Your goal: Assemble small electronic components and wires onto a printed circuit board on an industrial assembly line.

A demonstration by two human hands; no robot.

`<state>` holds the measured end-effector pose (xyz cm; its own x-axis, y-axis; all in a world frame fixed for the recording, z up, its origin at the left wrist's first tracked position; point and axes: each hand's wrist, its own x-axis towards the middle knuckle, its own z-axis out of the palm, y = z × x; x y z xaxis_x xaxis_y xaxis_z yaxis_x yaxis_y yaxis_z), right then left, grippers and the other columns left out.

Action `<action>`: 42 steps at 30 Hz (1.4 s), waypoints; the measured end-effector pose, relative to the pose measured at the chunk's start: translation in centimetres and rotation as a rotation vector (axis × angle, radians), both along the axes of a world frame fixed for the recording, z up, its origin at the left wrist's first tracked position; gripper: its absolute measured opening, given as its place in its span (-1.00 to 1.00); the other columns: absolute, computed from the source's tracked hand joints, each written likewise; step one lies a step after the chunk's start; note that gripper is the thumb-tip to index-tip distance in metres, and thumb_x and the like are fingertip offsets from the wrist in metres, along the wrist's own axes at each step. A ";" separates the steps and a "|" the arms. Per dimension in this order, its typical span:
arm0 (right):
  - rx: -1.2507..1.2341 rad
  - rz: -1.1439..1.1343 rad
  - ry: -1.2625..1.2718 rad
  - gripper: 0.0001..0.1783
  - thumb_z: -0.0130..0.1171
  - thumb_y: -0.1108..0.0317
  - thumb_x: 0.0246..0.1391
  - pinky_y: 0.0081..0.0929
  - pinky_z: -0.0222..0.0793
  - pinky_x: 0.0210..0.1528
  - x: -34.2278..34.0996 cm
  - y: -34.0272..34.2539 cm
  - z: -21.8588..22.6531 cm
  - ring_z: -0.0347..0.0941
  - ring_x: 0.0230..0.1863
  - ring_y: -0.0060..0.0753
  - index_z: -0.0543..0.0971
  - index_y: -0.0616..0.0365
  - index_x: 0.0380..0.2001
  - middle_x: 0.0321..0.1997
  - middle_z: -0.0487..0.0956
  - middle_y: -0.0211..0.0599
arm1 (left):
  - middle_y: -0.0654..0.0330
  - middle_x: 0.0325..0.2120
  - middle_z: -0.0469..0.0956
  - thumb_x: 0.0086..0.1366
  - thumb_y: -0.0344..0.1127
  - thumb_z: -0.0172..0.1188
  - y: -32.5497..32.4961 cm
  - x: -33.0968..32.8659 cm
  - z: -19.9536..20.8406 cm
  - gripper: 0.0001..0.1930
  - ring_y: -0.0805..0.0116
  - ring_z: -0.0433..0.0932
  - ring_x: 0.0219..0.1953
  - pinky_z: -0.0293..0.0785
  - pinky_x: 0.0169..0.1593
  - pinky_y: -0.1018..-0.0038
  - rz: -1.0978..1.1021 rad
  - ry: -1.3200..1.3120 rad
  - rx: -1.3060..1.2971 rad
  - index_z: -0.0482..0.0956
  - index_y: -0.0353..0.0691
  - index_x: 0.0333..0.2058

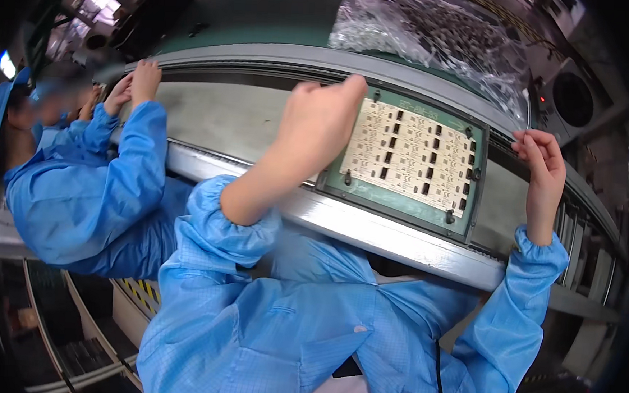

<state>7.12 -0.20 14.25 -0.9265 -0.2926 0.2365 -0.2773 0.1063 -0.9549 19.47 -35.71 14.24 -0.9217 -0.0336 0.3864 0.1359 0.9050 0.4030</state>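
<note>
A green fixture board (315, 184) in a dark frame lies on the conveyor in front of me. On it sits a white circuit-board panel (410, 155) with rows of small black components and several black clips round its edges. My left hand (317, 128) is curled shut over the frame's upper left corner, close to a black clip (377, 96); anything in its fingertips is hidden. My right hand (545, 164) is raised beyond the frame's right side, fingers bent and thumb near the fingertips. Whatever it may pinch is too small to make out.
Silver rails (398, 238) run along the conveyor's near side. Behind the far rail (266, 51) lies a clear plastic bag (432, 38) of small dark and pale parts. A black round-faced device (571, 99) stands at the far right. At left, a co-worker in blue (91, 190) reaches over the line.
</note>
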 end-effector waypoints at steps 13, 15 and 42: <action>-0.036 0.022 0.157 -0.87 0.05 0.52 0.35 -0.45 0.35 0.26 3.2 -5.2 2.3 0.56 0.11 -0.37 0.49 0.30 -0.09 0.05 0.65 -0.03 | 0.32 -0.45 0.56 0.18 -0.46 0.21 -3.8 -2.8 -2.0 -0.87 0.29 0.56 -0.25 0.28 0.01 0.20 -0.174 0.262 -0.285 0.63 -0.06 -0.31; -0.024 0.047 0.156 -0.87 0.05 0.52 0.35 -0.48 0.36 0.24 3.4 -7.2 2.6 0.56 0.11 -0.37 0.49 0.31 -0.09 0.05 0.65 -0.03 | 0.35 -0.47 0.54 0.19 -0.40 0.26 -3.4 -2.8 -2.2 -0.93 0.30 0.54 -0.24 0.26 0.02 0.20 -0.174 0.162 -0.244 0.68 -0.06 -0.35; 0.132 0.157 -0.032 -0.84 0.05 0.49 0.35 -0.49 0.39 0.21 2.2 -9.8 1.2 0.58 0.07 -0.39 0.49 0.29 -0.07 0.04 0.66 -0.05 | 0.36 -0.43 0.61 0.17 -0.40 0.34 -3.7 -3.5 -2.4 -0.94 0.30 0.54 -0.23 0.24 0.04 0.30 -0.234 -0.052 -0.059 0.67 -0.11 -0.36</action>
<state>9.34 -10.03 15.48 -0.8736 -0.4604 0.1579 -0.2701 0.1887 -0.9441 15.99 -39.37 11.80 -0.9205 0.2038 0.3334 0.3248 0.8735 0.3627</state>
